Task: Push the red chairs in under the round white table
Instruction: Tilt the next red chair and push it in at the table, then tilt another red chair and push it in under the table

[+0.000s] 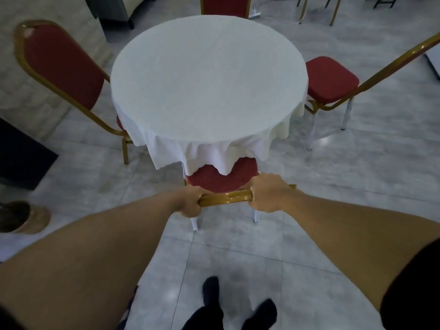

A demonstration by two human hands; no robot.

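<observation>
- A person's left hand (190,201) and right hand (266,195) grip the gold metal top rail (226,198) of the near red chair (221,178); the fingers of both hands are curled tight around the rail, their tips hidden beneath it.
- The near chair's seat sits partly under the near edge of the round counter (207,77), with the drooping hem of the white tablecloth (209,153) covering its front; its backrest is seen edge-on from above, so only the rail shows.
- The counter's base is hidden by the cloth, apart from a white leg just left of the seat.
- A left chair (62,65) stands at the counter's left edge, its arched, gold-framed red back in full view and its seat almost wholly hidden under the cloth.
- A right chair (331,79) stands at the right edge, its padded red seat mostly clear of the cloth and its back cut off by the frame.
- A far chair (225,5) at the far edge shows only part of its red back, cropped at the top.
- Glossy grey marbled tiles (238,253) cover the floor; dark-socked feet (212,296) show at the bottom, and a blurred brown shoe (23,216) lies at far left.
</observation>
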